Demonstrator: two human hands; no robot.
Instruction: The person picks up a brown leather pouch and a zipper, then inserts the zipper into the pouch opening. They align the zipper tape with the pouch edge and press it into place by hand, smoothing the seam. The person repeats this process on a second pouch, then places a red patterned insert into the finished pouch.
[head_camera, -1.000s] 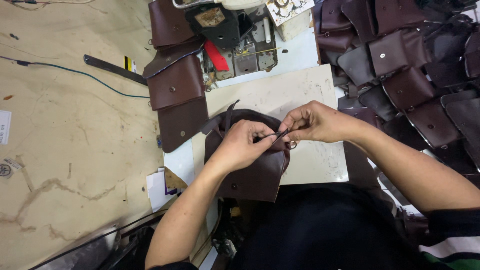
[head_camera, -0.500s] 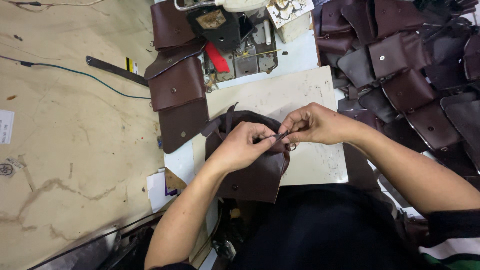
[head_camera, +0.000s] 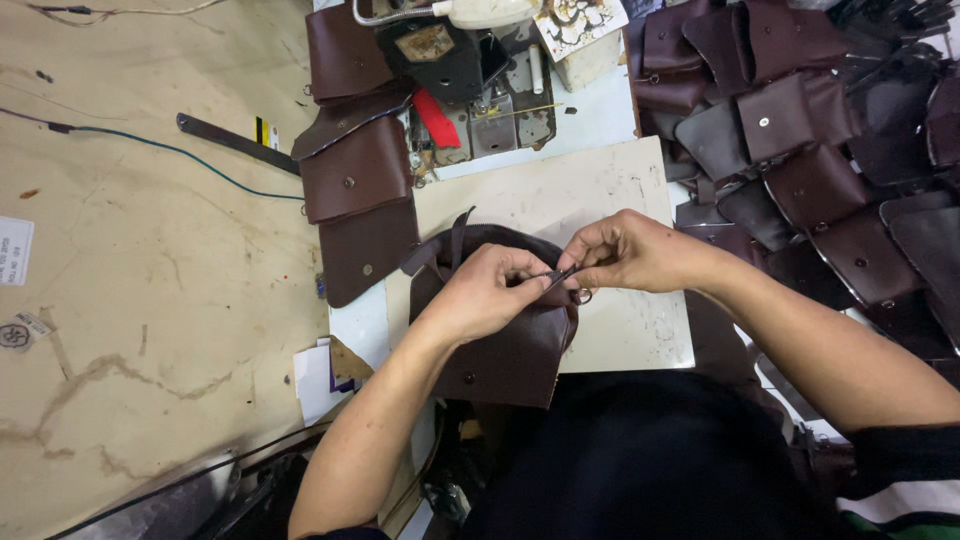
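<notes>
Scuffed tan flooring fills the left of the view, and a pale work board (head_camera: 600, 190) sits on the sewing table near the person, with a sewing machine (head_camera: 470, 70) at the far edge. On the board lies a dark brown leather pouch (head_camera: 510, 350), hanging partly over the near edge toward the person's lap.

Its long axis runs near to far, tilted slightly to the left at the far end. The rounded, open top points away from the person, the flat bottom with a snap stud points toward them, and a short strap (head_camera: 455, 240) sticks up at the far left corner.

The left hand (head_camera: 480, 295) presses down on the pouch's upper half, fingers curled and pinching at a thin dark strip or zipper end. The right hand (head_camera: 630, 250) meets it from the right, thumb and forefinger closed tight on the same strip, with a small metal ring (head_camera: 583, 296) just below the fingertips.

Finished pouches (head_camera: 360, 200) lie in a row to the left, and a heap of leather pieces (head_camera: 800, 130) is piled on the right.

As I judge it, the main risk is the strip slipping from such a fine pinch. The pouch could also slide off the near edge, since much of it overhangs.
</notes>
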